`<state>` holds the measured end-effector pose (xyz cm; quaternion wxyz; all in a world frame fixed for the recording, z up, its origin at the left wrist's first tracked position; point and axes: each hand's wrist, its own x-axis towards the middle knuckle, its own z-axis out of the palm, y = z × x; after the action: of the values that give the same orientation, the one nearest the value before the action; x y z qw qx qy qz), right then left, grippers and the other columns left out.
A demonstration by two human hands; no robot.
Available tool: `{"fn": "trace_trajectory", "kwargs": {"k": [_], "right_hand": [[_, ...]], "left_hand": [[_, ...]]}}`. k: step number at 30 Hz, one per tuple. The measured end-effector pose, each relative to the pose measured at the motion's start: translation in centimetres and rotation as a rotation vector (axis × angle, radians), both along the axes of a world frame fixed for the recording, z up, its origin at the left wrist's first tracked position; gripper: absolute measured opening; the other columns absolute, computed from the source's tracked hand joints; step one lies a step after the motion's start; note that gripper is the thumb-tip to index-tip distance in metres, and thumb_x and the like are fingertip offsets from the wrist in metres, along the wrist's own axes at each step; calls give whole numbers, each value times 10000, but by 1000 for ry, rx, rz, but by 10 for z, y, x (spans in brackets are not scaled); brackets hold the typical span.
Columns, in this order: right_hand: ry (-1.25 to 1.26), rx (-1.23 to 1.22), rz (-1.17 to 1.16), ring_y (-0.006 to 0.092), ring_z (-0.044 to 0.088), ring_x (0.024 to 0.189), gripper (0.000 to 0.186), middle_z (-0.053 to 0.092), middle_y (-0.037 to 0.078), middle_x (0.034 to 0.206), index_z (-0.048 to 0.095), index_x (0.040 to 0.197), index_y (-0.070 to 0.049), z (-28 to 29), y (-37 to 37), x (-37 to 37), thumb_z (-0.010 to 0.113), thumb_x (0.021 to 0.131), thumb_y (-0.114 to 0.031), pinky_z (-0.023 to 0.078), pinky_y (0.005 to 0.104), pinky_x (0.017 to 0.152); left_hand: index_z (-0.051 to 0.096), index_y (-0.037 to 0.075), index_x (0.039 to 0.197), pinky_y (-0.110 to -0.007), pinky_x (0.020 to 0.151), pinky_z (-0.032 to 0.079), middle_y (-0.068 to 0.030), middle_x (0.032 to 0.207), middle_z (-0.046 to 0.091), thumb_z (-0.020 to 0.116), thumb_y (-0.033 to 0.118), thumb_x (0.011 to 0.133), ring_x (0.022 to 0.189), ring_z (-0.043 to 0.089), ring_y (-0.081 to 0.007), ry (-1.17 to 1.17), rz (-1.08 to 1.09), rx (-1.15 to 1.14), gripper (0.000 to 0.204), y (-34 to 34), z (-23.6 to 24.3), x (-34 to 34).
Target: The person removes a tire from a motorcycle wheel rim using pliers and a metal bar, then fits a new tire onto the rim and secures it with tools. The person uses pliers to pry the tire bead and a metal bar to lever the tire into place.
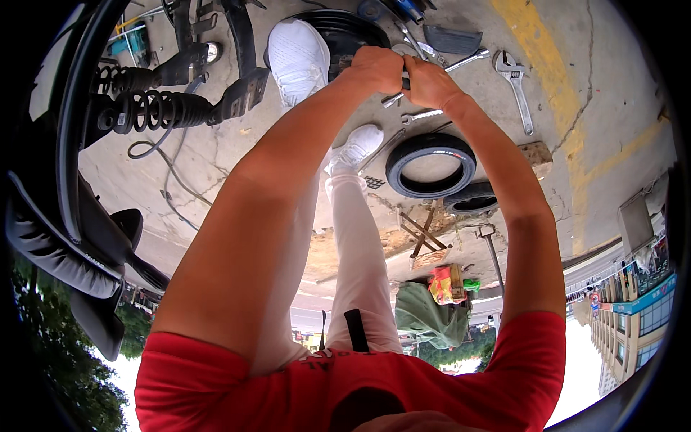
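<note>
My left hand point(378, 69) is closed in a fist beside a black wheel point(353, 27) on the ground. Close against it, my right hand point(432, 85) is also closed. Between the two hands shows a short piece of a dark bar point(407, 83), which both fists seem to grip; most of it is hidden by the fingers. My white shoe point(297, 54) presses on the wheel's side. Just beyond my right hand lie a long chrome socket wrench point(466, 60) and a grey flat plastic piece point(452, 39). A smaller open-ended wrench point(420, 116) lies below the hands.
An adjustable wrench point(516, 90) lies on the concrete at right. Two loose tyres point(432, 165) rest near my other shoe point(358, 147). A vehicle frame with coil springs point(169, 109) stands at left, with a hose point(171, 162) trailing below it. A folding wooden stool point(426, 234) is behind.
</note>
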<state>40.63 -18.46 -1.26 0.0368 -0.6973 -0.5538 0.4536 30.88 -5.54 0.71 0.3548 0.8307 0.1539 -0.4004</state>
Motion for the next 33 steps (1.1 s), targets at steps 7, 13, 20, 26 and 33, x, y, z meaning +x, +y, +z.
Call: {"fn": "trace_trajectory", "kwargs": {"k": [7, 13, 20, 26, 33], "right_hand": [[-85, -21, 17, 356, 591, 1059, 469, 604, 173, 1108, 480, 1230, -36, -28, -19, 8, 627, 787, -82, 490, 459, 881], [-339, -162, 78, 335, 497, 1195, 620, 526, 95, 1259, 439, 1383, -250, -29, -41, 25, 598, 811, -71, 473, 507, 917], [-52, -401, -278, 441, 548, 1094, 509, 511, 199, 1241, 468, 1323, -150, -28, -132, 40, 506, 828, -37, 477, 480, 928], [321, -497, -752, 400, 586, 1091, 492, 612, 284, 1127, 489, 1306, -11, 7, -169, -48, 566, 841, -156, 440, 422, 946], [637, -453, -866, 257, 618, 828, 408, 647, 145, 887, 562, 1224, -51, 46, -110, -91, 592, 860, -233, 463, 364, 761]], "left_hand": [[631, 71, 1147, -408, 827, 527, -139, 1062, 670, 764, 156, 696, 993, 651, -314, -406, -29, -22, 478, 35, 23, 10], [601, 76, 1207, -447, 902, 484, -170, 1112, 653, 759, 332, 756, 1055, 610, -348, -31, -207, 315, 542, 115, -32, 0], [714, 88, 1007, -441, 846, 517, -149, 1036, 687, 823, 459, 620, 986, 650, -323, 22, -363, 354, 547, 120, -48, 14], [712, 132, 1059, -435, 855, 516, -118, 1053, 689, 817, 465, 634, 1007, 648, -308, 93, -388, 341, 550, 111, -35, 32], [677, 148, 1150, -422, 932, 481, -106, 1211, 634, 815, 455, 651, 1144, 586, -303, 78, -362, 413, 602, 110, -36, 25]]}}
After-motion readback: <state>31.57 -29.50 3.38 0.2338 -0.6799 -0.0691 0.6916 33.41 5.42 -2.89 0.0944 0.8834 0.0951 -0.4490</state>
